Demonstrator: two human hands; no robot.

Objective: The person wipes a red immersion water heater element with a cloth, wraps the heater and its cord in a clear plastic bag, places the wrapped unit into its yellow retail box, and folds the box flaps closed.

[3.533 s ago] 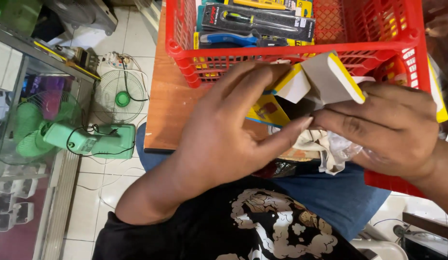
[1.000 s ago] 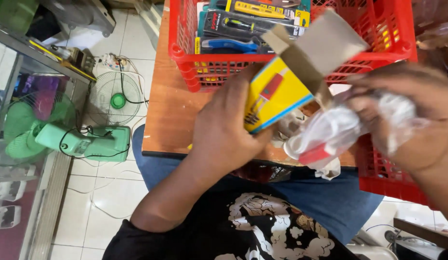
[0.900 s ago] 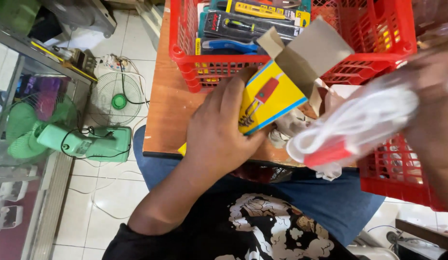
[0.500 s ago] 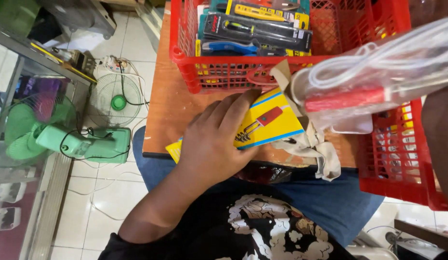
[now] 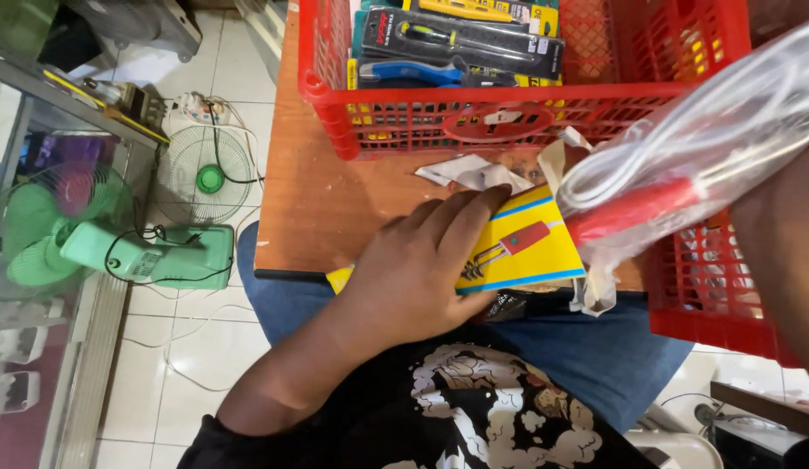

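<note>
Wooden table [image 5: 335, 191], frame centre: left hand [image 5: 422, 269] pins yellow box [image 5: 526, 247] flat; bagged tool [image 5: 683, 165] upper right, right-hand grip unseen.

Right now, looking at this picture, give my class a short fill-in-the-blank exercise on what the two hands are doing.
1. The left hand presses flat on a ____ box at the table's edge.
2. The bagged tool raised on the right has a ____ handle.
3. Behind the box stands a red ____ of packaged tools.
4. On the floor sits a green ____.

Missing words: yellow; red; basket; fan
</note>
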